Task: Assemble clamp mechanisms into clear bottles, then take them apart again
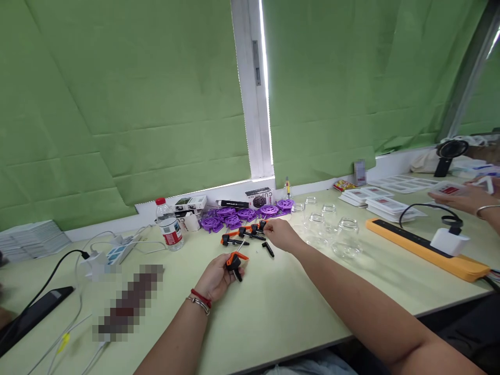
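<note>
Forearms are extending from the near table edge toward the middle of the pale green tabletop [273, 312]. Fingers of the left hand [216, 278] are curling around a small orange-and-black plastic clamp [235, 263], pinching it so its black end is pointing down and away from the palm. Fingers of the right hand [282, 235] are pressing together on the end of another orange-and-black clamp piece [261, 226] in the loose cluster of clamp parts [240, 235] lying just beyond the left hand. That cluster is lying up and slightly right of the left fingers, its long axis running roughly left to right; the right hand is the nearer one. A separate black plastic pin [268, 249] is lying between both hands, apart from each.

Behind the cluster, purple plastic round discs [234, 216] are lying in a row. Clear glass jars [346, 234] are standing to the right, apparently holding nothing. A clear water bottle with red cap [169, 225] is standing to the left. At far right, another person's hand [464, 197] is resting near stacked white cards [385, 200].
</note>
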Motion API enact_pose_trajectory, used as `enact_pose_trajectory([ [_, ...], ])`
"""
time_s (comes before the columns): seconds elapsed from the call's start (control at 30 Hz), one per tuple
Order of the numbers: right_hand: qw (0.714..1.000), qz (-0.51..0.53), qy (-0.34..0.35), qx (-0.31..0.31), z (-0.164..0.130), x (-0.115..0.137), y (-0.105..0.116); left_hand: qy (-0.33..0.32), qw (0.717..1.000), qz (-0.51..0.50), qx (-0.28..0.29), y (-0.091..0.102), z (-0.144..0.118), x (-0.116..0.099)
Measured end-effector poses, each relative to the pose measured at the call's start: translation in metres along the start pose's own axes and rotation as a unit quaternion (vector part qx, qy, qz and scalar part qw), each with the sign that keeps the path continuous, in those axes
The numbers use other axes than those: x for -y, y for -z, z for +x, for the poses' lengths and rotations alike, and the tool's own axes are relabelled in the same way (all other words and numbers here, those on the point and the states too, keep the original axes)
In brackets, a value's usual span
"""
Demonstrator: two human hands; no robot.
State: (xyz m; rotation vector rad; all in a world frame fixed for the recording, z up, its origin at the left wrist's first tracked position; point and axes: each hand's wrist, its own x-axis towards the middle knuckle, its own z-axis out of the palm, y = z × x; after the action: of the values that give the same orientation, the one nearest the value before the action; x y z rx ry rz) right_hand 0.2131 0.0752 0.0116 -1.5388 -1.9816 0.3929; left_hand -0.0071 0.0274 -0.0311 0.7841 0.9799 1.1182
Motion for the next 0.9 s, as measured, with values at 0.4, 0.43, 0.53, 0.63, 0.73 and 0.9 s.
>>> enact_pose_trajectory([
  [0.4, 0.993, -0.060, -0.100, 0.026, 0.002, -0.039, -0.045, -0.029, 0.996, 0.076, -0.030, 0.011, 0.005, -0.003],
  [0.43, 0.993, -0.056, -0.099, 0.029, 0.002, -0.040, -0.044, -0.027, 0.997, 0.071, -0.027, 0.011, 0.005, -0.003],
  [0.53, 0.996, -0.023, -0.067, 0.047, -0.001, -0.040, -0.038, -0.033, 0.998, 0.043, -0.016, 0.009, 0.004, -0.006],
  [0.63, 0.996, 0.034, 0.003, 0.087, -0.011, -0.032, -0.038, -0.064, 0.998, 0.005, -0.004, 0.007, 0.001, -0.012],
  [0.73, 0.987, 0.079, 0.063, 0.122, -0.021, -0.018, -0.044, -0.097, 0.995, -0.029, 0.008, 0.007, -0.002, -0.018],
  [0.9, 0.971, 0.161, 0.124, 0.129, -0.031, 0.001, -0.053, -0.110, 0.992, -0.053, 0.031, 0.005, -0.005, -0.019],
])
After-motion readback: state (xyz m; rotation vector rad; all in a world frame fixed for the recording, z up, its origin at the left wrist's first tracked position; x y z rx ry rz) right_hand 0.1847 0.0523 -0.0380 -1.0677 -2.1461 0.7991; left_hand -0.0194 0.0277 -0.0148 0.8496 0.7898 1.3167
